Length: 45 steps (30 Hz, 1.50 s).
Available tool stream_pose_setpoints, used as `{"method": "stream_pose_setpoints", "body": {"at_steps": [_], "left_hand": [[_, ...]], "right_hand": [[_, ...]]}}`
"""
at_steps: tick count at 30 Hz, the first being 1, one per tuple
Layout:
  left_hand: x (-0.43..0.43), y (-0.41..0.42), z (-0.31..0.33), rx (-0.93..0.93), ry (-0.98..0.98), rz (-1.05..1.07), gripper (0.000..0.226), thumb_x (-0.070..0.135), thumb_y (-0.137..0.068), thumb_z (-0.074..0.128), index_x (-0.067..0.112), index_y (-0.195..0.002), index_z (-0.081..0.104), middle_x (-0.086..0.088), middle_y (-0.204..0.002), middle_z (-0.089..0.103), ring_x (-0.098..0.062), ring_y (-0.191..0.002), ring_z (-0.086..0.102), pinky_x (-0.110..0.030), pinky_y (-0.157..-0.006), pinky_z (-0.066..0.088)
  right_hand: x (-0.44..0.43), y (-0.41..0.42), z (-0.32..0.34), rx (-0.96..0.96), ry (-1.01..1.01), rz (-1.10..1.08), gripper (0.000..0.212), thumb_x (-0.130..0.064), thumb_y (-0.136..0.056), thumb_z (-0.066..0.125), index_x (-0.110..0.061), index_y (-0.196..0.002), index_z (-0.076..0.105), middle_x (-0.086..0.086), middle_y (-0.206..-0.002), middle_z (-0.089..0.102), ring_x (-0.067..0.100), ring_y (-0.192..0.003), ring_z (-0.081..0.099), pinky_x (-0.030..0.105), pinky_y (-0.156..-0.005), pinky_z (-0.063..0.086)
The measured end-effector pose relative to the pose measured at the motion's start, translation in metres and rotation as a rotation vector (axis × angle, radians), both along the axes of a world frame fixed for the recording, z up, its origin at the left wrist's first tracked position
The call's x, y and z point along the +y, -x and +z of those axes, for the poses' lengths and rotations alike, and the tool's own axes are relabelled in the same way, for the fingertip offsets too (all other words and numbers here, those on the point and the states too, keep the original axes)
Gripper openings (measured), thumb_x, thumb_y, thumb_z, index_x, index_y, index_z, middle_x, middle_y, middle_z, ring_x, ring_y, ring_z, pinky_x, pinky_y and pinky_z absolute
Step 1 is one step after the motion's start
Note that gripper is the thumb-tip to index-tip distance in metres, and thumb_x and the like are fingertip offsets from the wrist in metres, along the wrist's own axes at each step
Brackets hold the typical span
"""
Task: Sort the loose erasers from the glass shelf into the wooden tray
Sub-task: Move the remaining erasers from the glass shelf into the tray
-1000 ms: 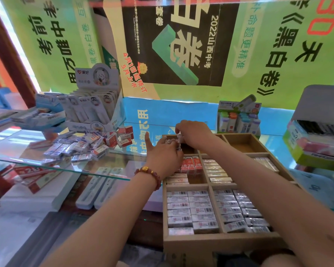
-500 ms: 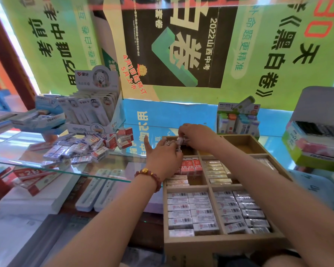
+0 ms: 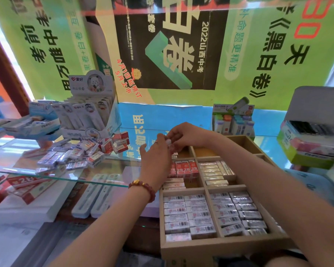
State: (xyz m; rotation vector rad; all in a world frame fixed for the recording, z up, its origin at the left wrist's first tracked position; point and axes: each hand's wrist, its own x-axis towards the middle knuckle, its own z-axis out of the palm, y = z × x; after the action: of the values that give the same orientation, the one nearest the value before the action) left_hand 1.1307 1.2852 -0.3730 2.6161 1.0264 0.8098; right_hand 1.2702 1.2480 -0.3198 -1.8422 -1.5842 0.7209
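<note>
Right hand (image 3: 187,134) hovers over the far end of the wooden tray (image 3: 220,245), its fingers curled and pinching a small pale eraser (image 3: 169,142) at their tips. Left hand (image 3: 156,162) comes up to meet it from seven o'clock, its back to the camera and its thumb sticking out toward nine o'clock. Its fingertips reach the same eraser but are hidden behind the hand, so whether they grip it cannot be told. A beaded bracelet (image 3: 143,186) circles the left wrist.

The tray stretches toward five o'clock from the hands and is split into compartments. The two nearest ones hold tidy rows of white erasers (image 3: 189,214) with their barcodes up. Beyond them, the middle compartment on the left holds red 2B erasers (image 3: 186,168) standing on edge, partly covered by the left hand. The one on the right holds cream erasers (image 3: 213,173).

Loose erasers (image 3: 79,154) lie heaped on the glass shelf (image 3: 10,151) at nine o'clock from the hands, well apart from the tray. Behind the heap, at ten o'clock, stands a display box (image 3: 89,114) of packaged pens.
</note>
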Motion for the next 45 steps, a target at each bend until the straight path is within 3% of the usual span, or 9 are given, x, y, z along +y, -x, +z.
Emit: {"method": "stream_pose_setpoints", "body": {"at_steps": [3,8,10,14,24,33,38,42,45], "left_hand": [[-0.002,0.003,0.003,-0.035,-0.018,0.005,0.012,0.017,-0.099,0.037,0.013,-0.109,0.041,-0.002,-0.092,0.064,-0.026,-0.087,0.06,-0.039,-0.095,0.035],[0.0,0.0,-0.001,-0.029,-0.08,-0.016,0.017,0.005,-0.094,0.038,0.016,-0.106,0.04,0.001,-0.092,0.062,-0.023,-0.088,0.059,-0.034,-0.09,0.034],[0.004,0.0,-0.002,-0.042,-0.064,-0.013,0.02,0.002,-0.09,0.039,0.017,-0.104,0.04,0.001,-0.092,0.059,-0.022,-0.088,0.058,-0.032,-0.081,0.033],[0.005,0.003,-0.001,0.001,-0.091,-0.032,0.019,0.011,-0.095,0.033,0.016,-0.111,0.043,-0.004,-0.096,0.054,-0.023,-0.087,0.052,-0.033,-0.075,0.035],[0.005,0.001,-0.002,0.041,-0.068,-0.037,0.02,0.014,-0.095,0.033,0.02,-0.112,0.041,0.0,-0.096,0.055,-0.022,-0.093,0.054,-0.039,-0.089,0.037],[0.004,-0.003,-0.004,0.062,0.041,-0.096,0.019,0.018,-0.1,0.027,0.019,-0.116,0.036,0.0,-0.095,0.061,-0.022,-0.096,0.059,-0.048,-0.107,0.027],[0.004,-0.002,-0.005,0.053,0.031,-0.089,0.019,0.018,-0.099,0.029,0.018,-0.116,0.036,0.0,-0.094,0.063,-0.021,-0.096,0.06,-0.047,-0.107,0.027],[0.004,-0.001,-0.005,0.045,0.046,-0.09,0.017,0.017,-0.099,0.029,0.019,-0.115,0.036,0.002,-0.09,0.06,-0.021,-0.095,0.06,-0.048,-0.107,0.027],[0.004,-0.001,-0.005,0.04,0.054,-0.089,0.017,0.018,-0.1,0.028,0.02,-0.115,0.036,0.002,-0.09,0.06,-0.021,-0.094,0.06,-0.048,-0.108,0.026]], "right_hand": [[0.0,-0.005,0.001,-0.135,0.016,0.005,0.021,-0.003,-0.083,0.064,-0.013,-0.102,0.065,0.002,-0.096,0.067,0.005,-0.079,0.06,0.018,-0.074,0.05],[-0.002,-0.023,-0.005,-0.571,-0.125,-0.193,0.025,-0.015,-0.087,0.06,-0.023,-0.11,0.065,-0.004,-0.117,0.057,0.008,-0.096,0.054,0.028,-0.084,0.045],[-0.002,-0.025,-0.01,-0.782,-0.019,-0.215,0.026,-0.024,-0.089,0.06,-0.026,-0.116,0.063,-0.005,-0.118,0.056,0.015,-0.105,0.055,0.029,-0.078,0.043],[0.002,-0.02,-0.017,-0.919,-0.032,-0.26,0.023,-0.022,-0.092,0.054,-0.024,-0.113,0.062,-0.003,-0.116,0.059,0.019,-0.102,0.058,0.029,-0.071,0.042],[0.006,-0.011,-0.026,-1.021,-0.113,-0.341,0.017,-0.018,-0.092,0.054,-0.017,-0.109,0.06,0.003,-0.101,0.065,0.023,-0.089,0.063,0.029,-0.064,0.039],[0.008,-0.015,-0.032,-0.703,-0.057,-0.52,0.008,-0.017,-0.088,0.059,-0.014,-0.091,0.066,0.001,-0.097,0.063,0.021,-0.087,0.062,0.028,-0.064,0.039],[0.009,-0.004,-0.036,-0.815,0.013,-0.382,0.028,-0.015,-0.088,0.06,-0.013,-0.115,0.054,0.006,-0.116,0.046,0.028,-0.093,0.061,0.032,-0.067,0.04],[0.009,-0.005,-0.028,-0.754,-0.131,-0.358,0.018,-0.016,-0.087,0.061,-0.016,-0.105,0.058,0.002,-0.111,0.049,0.025,-0.085,0.061,0.03,-0.063,0.036],[0.008,-0.004,-0.026,-0.89,-0.078,-0.297,0.012,-0.014,-0.089,0.056,-0.015,-0.095,0.066,0.001,-0.103,0.059,0.023,-0.09,0.062,0.029,-0.065,0.037]]}}
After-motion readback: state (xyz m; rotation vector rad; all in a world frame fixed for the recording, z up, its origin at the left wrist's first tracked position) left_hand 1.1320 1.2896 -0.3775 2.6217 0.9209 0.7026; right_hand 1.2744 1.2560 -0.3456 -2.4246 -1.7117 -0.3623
